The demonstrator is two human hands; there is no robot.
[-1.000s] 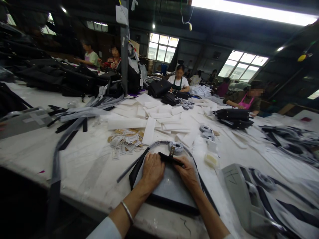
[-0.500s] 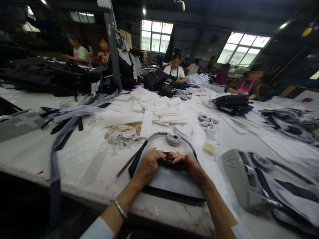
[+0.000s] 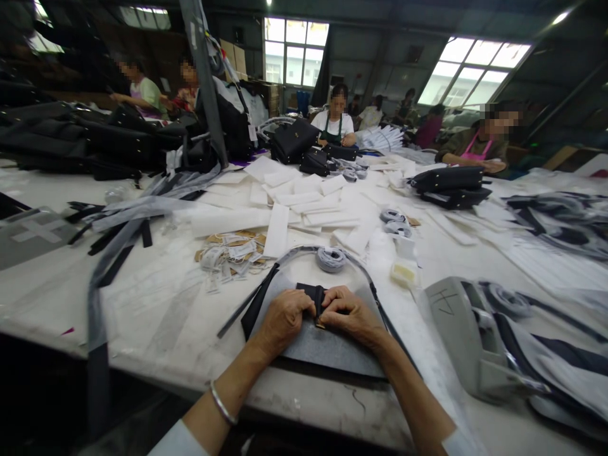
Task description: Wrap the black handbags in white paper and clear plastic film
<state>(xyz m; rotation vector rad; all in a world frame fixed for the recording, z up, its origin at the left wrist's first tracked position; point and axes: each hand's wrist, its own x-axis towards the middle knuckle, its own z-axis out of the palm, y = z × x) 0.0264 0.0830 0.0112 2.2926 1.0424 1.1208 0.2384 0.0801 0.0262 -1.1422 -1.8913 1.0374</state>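
Note:
A flat grey bag panel [image 3: 327,345] with a black edge lies at the near edge of the white table [image 3: 156,304]. On it sits a small black strap tab [image 3: 308,294] with a brass buckle [image 3: 320,325]. My left hand [image 3: 284,318] and my right hand [image 3: 349,318] are both closed around this tab, fingers pinched together at the buckle. A grey strap [image 3: 304,253] arches round the far side of the panel, with a roll of grey tape [image 3: 331,258] just beyond.
White paper strips [image 3: 304,209] and a heap of tags [image 3: 232,253] cover the middle. Black and grey straps [image 3: 123,234] trail to the left, black handbags [image 3: 449,183] farther back. A grey dispenser [image 3: 463,335] stands at the right. Several other people work at the far side.
The camera tilted down a little. My hands moved from lying flat on the panel to pinching the black tab, and the brass buckle came down between my fingers.

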